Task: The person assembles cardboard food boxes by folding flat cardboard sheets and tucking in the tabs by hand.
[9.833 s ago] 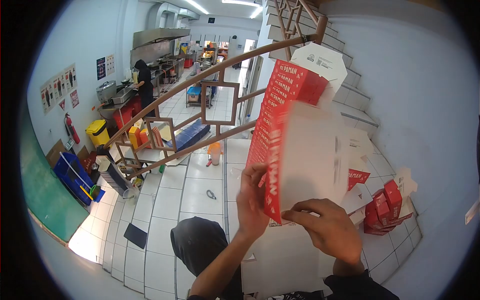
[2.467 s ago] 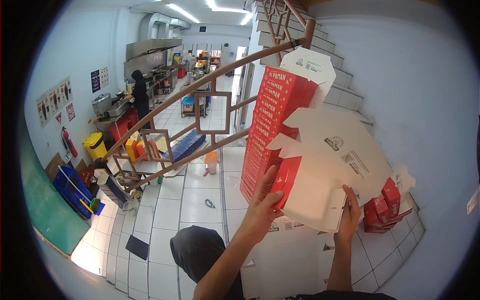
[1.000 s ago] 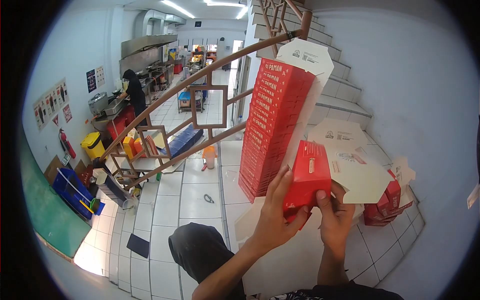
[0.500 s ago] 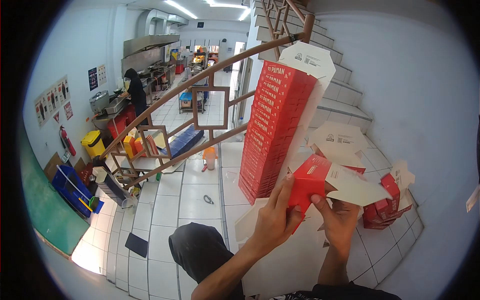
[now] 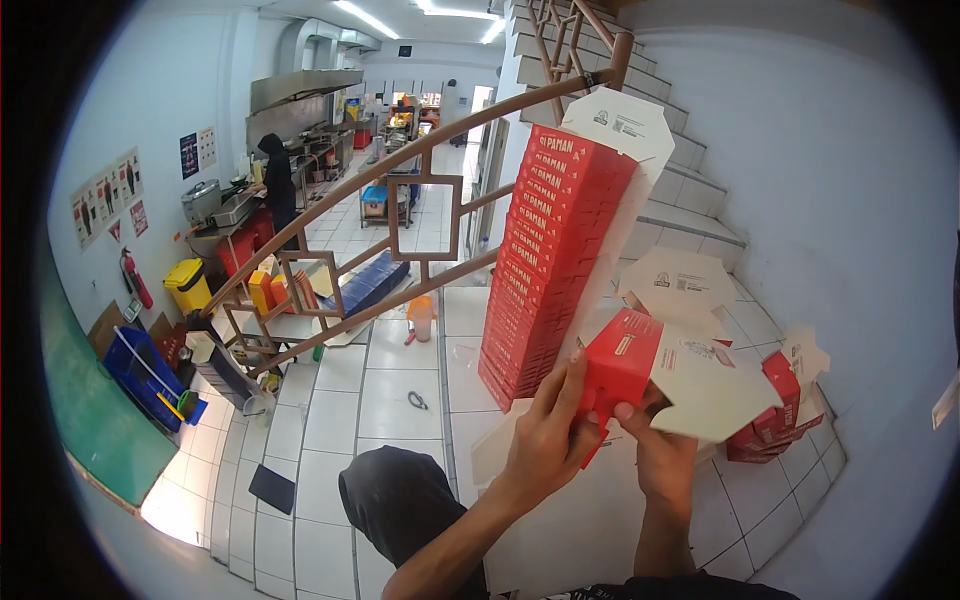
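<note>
A red cardboard food box [image 5: 622,352] with a cream inner side is between my two hands, its wide lid flap spread out to the right. My left hand [image 5: 548,425] grips the box's left side, fingers along the red panel. With the thumb at the lower front edge, my right hand [image 5: 662,452] holds the other side; some of its fingers are hidden behind the flap. Just behind my left hand rises a tall stack of nested red boxes [image 5: 540,260], a cream lid flap standing up at its top.
More red boxes [image 5: 782,400] lie on the tiles at the right, beside a cream box flap [image 5: 680,280]. A brown stair railing [image 5: 430,130] crosses ahead. Scissors-like dark item [image 5: 417,400] and an orange-topped container [image 5: 421,318] rest on the steps. Another person [image 5: 278,185] stands at the far-left counter.
My right hand has shifted slightly left, its thumb closer to my left fingers. The box's cream flap has turned and dipped toward me. My left hand stays almost in place.
</note>
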Motion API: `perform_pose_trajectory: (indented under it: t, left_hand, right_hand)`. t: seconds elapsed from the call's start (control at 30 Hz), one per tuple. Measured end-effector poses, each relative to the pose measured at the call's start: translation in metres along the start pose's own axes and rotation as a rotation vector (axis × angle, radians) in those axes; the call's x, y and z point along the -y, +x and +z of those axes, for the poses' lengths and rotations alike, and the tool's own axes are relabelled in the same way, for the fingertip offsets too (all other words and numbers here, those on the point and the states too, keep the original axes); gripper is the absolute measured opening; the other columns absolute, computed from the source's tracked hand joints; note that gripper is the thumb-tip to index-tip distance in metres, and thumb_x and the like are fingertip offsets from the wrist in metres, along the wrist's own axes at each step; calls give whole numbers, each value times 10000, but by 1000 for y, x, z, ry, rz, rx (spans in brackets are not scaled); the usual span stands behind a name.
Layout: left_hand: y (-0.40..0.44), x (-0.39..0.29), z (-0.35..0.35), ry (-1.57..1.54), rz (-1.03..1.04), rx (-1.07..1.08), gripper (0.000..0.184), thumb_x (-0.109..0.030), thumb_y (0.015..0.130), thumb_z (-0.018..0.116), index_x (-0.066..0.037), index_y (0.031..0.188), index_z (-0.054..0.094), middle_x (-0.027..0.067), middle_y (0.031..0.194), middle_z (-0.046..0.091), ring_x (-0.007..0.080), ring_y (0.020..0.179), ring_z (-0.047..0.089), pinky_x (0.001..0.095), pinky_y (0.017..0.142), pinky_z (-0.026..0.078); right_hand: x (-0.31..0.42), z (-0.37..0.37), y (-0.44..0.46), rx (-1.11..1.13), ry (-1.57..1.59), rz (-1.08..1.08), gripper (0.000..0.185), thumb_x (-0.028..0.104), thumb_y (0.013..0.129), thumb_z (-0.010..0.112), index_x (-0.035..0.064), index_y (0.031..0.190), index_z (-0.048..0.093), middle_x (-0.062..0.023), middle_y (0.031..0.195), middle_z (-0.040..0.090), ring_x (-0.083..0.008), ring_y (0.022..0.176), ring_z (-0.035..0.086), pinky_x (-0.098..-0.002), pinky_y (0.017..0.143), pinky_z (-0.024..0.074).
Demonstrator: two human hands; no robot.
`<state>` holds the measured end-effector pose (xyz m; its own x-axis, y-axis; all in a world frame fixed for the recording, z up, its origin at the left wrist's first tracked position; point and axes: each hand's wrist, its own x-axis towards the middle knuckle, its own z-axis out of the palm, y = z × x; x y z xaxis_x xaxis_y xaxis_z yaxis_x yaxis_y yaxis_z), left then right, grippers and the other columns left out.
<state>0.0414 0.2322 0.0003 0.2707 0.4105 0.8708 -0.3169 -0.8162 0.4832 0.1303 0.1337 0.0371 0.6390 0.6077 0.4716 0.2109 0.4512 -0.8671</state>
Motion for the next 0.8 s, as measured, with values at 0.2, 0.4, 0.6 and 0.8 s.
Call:
perform_pose_trajectory:
  t: [0.2, 0.4, 0.6, 0.8]
  left_hand:
    - [-1, 4, 1, 23, 52, 5, 684, -4, 767, 568, 33, 1395, 301, 284, 1253, 464, 394, 1012, 580, 377, 749, 516]
    - [-2, 5, 0, 44, 73, -5, 694, -47, 779, 594, 27, 1400, 293, 275, 1253, 464, 416, 995, 582, 392, 741, 519]
    - [-1, -3, -2, -25, 1, 39, 679, -43, 783, 571, 74, 1385, 280, 283, 1256, 468, 395, 1037, 567, 383, 787, 505]
    - [-2, 2, 0, -105, 43, 37, 683, -174, 839, 616, 36, 1398, 286, 265, 1265, 450, 388, 1091, 534, 390, 817, 495]
  right_hand:
    - [-6, -4, -3, 5, -97, -4, 404, -25, 708, 739, 34, 1061, 551, -43, 956, 586, -171, 901, 560, -291, 819, 475]
    - [-13, 0, -7, 38, -238, -134, 404, -21, 732, 733, -11, 1094, 554, -64, 943, 601, -162, 866, 597, -270, 729, 511]
    - [-2, -15, -1, 189, -1, 10, 543, 3, 715, 744, 18, 1202, 506, -62, 1089, 583, -193, 1021, 554, -335, 880, 459]
    - [-12, -11, 1, 39, 2, -89, 456, 70, 754, 716, 27, 1167, 529, -57, 1093, 578, -190, 1021, 547, -334, 886, 449]
